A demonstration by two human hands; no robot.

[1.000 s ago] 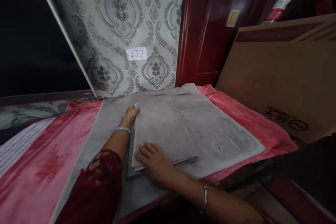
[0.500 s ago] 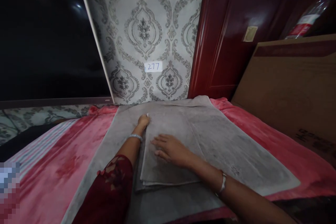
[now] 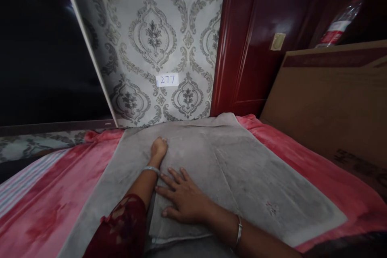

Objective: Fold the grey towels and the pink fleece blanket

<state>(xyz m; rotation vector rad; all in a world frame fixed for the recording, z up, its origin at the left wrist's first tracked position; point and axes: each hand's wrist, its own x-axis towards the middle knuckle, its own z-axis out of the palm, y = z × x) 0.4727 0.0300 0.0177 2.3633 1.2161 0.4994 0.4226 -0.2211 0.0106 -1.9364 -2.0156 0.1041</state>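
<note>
Your right hand has slid back toward you since the earlier frame, fingers spread flat on the folded grey fleece cloth. Your left hand presses its far left edge, fingers curled. That cloth lies on a larger grey towel over the pink blanket.
</note>
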